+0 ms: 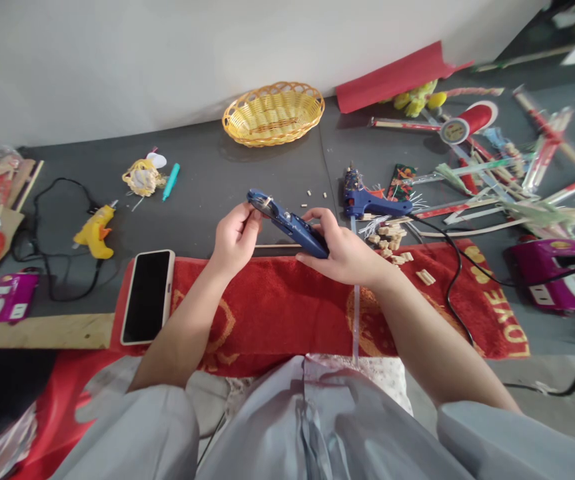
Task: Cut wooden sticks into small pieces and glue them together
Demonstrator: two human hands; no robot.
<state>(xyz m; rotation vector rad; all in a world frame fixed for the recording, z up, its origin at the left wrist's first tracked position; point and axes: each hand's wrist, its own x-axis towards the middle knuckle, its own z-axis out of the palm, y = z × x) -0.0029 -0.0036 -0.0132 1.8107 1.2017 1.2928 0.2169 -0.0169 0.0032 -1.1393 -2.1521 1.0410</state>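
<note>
My right hand [343, 247] is wrapped round the handles of a blue pliers-like cutter [294, 228], held tilted above the table with its metal pivot showing. At the cutter's head, my left hand [237, 235] is closed, thumb and forefinger pressed together; what they pinch is too small to make out. Beneath both hands lie a red towel [272, 303] and a thin stick [278, 246]. Small cut pieces [324, 195] are scattered just beyond the cutter. To the right, a pile of short pale wooden pieces [391, 237] rests by the towel's edge.
A blue glue gun [377, 201] stands right, its cord crossing the towel. Left are a phone [148, 297], a yellow glue gun [96, 231] and a teal marker [171, 181]. A wicker basket [274, 138] sits behind. Ribbon spool [468, 123] and wrapped sticks crowd the right.
</note>
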